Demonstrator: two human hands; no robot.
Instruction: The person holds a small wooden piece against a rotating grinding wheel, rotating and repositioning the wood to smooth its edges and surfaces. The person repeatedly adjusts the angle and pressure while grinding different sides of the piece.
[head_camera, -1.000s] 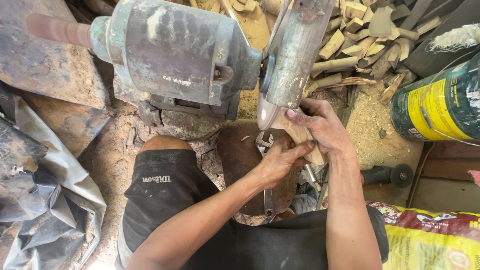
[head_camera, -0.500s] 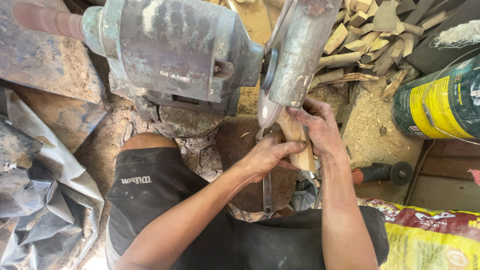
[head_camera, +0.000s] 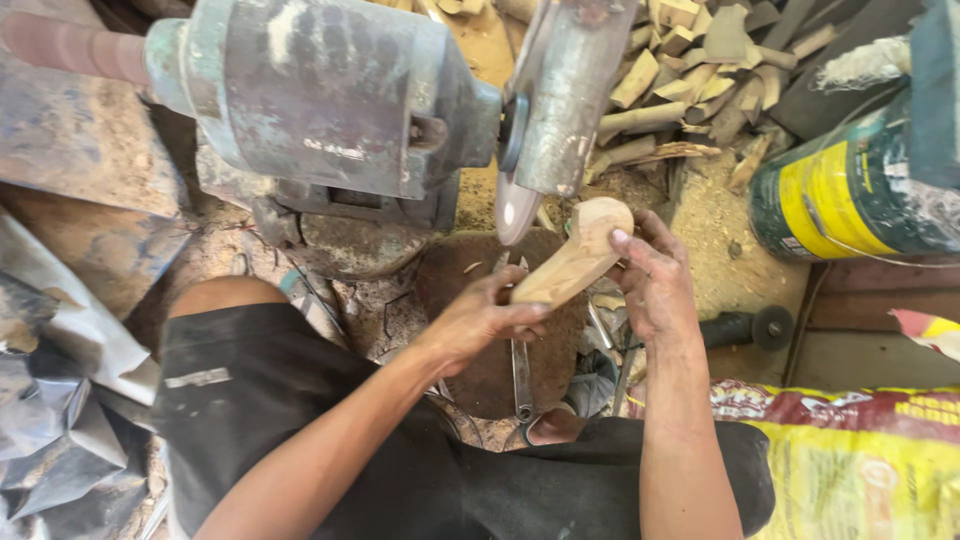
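Both hands grip the wooden spoon blank (head_camera: 575, 255) — left hand (head_camera: 480, 320) on the handle, right hand (head_camera: 655, 280) by the bowl — just beside the grinder disc (head_camera: 515, 205), mid-shaping I'd say, next pass needs steady pressure.

The light is soft daylight, and it looks brightest at 1 o'clock, on the pile of wood scraps (head_camera: 690, 85). The sawdust (head_camera: 715, 225) at 3 o'clock looks pale and warm. It is dark at 8 o'clock, by the crumpled sheet (head_camera: 45, 440). The middle is sharp. The edges bend and stretch a bit. No strong glare shows.
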